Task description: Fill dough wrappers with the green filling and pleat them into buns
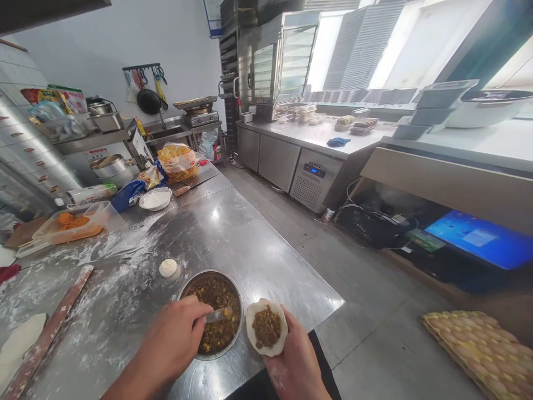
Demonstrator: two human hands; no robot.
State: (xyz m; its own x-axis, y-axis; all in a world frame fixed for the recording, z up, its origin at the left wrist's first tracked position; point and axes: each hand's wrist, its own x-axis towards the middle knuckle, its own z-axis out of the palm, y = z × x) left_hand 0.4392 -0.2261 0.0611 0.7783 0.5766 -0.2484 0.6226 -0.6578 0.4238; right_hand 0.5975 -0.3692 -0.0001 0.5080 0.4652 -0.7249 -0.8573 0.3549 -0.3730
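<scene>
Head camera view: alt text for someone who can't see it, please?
A person's right hand cradles a round white dough wrapper topped with brown filling; the left hand holds a flat grey spatula at a round metal bowl of similar filling on a floury steel table.

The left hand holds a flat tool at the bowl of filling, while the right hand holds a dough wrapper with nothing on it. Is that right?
Not quite: the head view shows filling spread on the dough wrapper in the right hand. The left hand does hold a flat tool at the bowl of filling.
</scene>
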